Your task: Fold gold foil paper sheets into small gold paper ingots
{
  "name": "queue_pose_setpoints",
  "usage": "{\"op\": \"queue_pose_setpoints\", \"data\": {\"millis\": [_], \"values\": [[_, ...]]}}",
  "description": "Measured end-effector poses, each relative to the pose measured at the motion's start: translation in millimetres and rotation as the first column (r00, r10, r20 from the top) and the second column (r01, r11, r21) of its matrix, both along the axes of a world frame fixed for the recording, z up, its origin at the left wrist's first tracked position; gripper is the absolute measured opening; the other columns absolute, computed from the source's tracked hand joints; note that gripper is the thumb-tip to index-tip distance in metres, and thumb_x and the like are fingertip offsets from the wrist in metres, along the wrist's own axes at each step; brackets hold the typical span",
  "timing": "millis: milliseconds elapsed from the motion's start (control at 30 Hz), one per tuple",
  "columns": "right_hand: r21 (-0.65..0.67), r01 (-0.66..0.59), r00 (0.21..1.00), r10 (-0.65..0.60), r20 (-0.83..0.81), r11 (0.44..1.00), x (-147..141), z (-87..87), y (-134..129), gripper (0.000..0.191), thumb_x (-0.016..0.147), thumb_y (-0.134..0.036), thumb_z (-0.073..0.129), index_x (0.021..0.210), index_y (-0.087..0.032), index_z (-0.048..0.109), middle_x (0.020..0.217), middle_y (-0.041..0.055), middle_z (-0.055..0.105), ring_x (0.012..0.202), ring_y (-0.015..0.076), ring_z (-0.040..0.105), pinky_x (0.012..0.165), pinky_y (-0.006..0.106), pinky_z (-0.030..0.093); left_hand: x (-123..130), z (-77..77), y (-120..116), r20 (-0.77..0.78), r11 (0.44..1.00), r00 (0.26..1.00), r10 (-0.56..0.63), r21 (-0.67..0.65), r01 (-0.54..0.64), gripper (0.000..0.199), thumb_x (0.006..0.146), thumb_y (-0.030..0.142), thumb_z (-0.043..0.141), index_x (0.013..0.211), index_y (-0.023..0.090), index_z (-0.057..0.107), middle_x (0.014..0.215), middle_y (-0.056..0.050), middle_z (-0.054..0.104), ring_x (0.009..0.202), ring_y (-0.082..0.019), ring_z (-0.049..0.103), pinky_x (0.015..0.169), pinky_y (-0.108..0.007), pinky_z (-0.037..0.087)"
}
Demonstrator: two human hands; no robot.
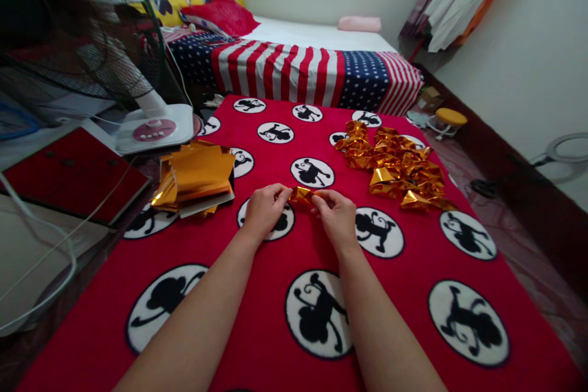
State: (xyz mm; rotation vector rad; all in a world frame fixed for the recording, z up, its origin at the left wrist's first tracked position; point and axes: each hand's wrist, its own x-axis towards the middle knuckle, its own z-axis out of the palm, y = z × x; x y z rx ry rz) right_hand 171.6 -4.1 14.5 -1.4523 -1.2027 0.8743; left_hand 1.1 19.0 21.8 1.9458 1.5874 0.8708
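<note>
A small folded piece of shiny gold foil paper point(302, 195) is stretched between my two hands over the red cloth. My left hand point(268, 208) pinches its left end between thumb and fingers. Its right end is pinched by my right hand point(336, 214). To the left lies a stack of flat gold foil sheets point(202, 170), slightly fanned out, with pale undersides showing. On the right is a spread heap of folded gold foil pieces point(395, 165).
The red cloth point(275, 282) with black-and-white monkey circles covers the table. A fan point(154, 125) stands at the left beside a dark red box point(68, 171) and white cables. Behind is a bed point(294, 70); a yellow stool point(451, 117) stands at right.
</note>
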Motion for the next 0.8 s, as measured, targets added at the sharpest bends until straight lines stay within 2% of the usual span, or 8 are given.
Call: {"op": "queue_pose_setpoints", "data": {"millis": [100, 233, 333, 467, 633, 800], "values": [[0.004, -0.016, 0.991, 0.017, -0.13, 1.0, 0, -3.0, 2, 0.029, 0.076, -0.038, 0.067, 0.093, -0.015, 0.07, 0.085, 0.0081, 0.074, 0.07, 0.02, 0.07, 0.062, 0.029, 0.056, -3, -4.2, 3, 0.089, 0.997, 0.996, 0.029, -0.07, -0.023, 0.041, 0.092, 0.047, 0.044, 0.087, 0.017, 0.071, 0.076, -0.005, 0.073, 0.065, -0.016, 0.063, 0.06, -0.023, 0.04], [0.016, -0.003, 0.975, 0.007, -0.224, 1.0, 2, -6.8, 4, 0.033, 0.073, -0.039, 0.07, 0.096, -0.015, 0.07, 0.096, 0.0089, 0.074, 0.085, 0.0215, 0.071, 0.073, 0.031, 0.059, -6, -6.9, 6, 0.202, 0.988, 0.977, 0.064, -0.15, -0.034, 0.049, 0.092, 0.051, 0.04, 0.081, 0.015, 0.071, 0.067, -0.004, 0.071, 0.053, -0.014, 0.06, 0.057, -0.024, 0.042], [0.005, 0.027, 0.968, -0.025, -0.251, 1.0, 3, -9.0, 5, 0.032, 0.072, -0.037, 0.07, 0.096, -0.015, 0.069, 0.095, 0.0089, 0.074, 0.084, 0.0212, 0.071, 0.075, 0.033, 0.059, -7, -8.0, 8, 0.256, 0.985, 0.963, 0.088, -0.164, -0.047, 0.05, 0.093, 0.052, 0.038, 0.088, 0.014, 0.072, 0.061, -0.003, 0.068, 0.053, -0.014, 0.06, 0.056, -0.024, 0.044], [0.007, 0.047, 0.962, -0.043, -0.27, 0.999, 4, -11.3, 5, 0.031, 0.071, -0.035, 0.071, 0.094, -0.014, 0.069, 0.093, 0.0089, 0.074, 0.082, 0.0208, 0.07, 0.076, 0.033, 0.059, -5, -10.0, 8, 0.322, 0.986, 0.943, 0.088, -0.162, -0.036, 0.052, 0.09, 0.057, 0.043, 0.09, 0.014, 0.072, 0.069, -0.005, 0.071, 0.05, -0.012, 0.059, 0.052, -0.022, 0.043], [0.028, 0.027, 0.968, -0.019, -0.251, 0.999, 4, -12.3, 5, 0.031, 0.074, -0.035, 0.069, 0.097, -0.015, 0.068, 0.094, 0.0086, 0.074, 0.082, 0.0202, 0.07, 0.076, 0.032, 0.058, -3, -11.6, 4, 0.33, 0.994, 0.943, 0.037, -0.112, 0.0, 0.045, 0.077, 0.057, 0.064, 0.092, 0.014, 0.071, 0.077, -0.007, 0.072, 0.064, -0.015, 0.064, 0.056, -0.022, 0.046], [0.125, -0.027, 0.993, 0.041, -0.107, 0.992, 5, -13.7, 4, 0.034, 0.078, -0.031, 0.065, 0.109, -0.016, 0.066, 0.104, 0.0093, 0.07, 0.077, 0.0162, 0.068, 0.069, 0.026, 0.055, -3, -9.3, 0, 0.193, 0.996, 0.981, -0.027, -0.081, 0.044, 0.039, 0.068, 0.036, 0.076, 0.103, 0.02, 0.069, 0.077, -0.001, 0.072, 0.059, -0.012, 0.061, 0.056, -0.021, 0.044]]}}
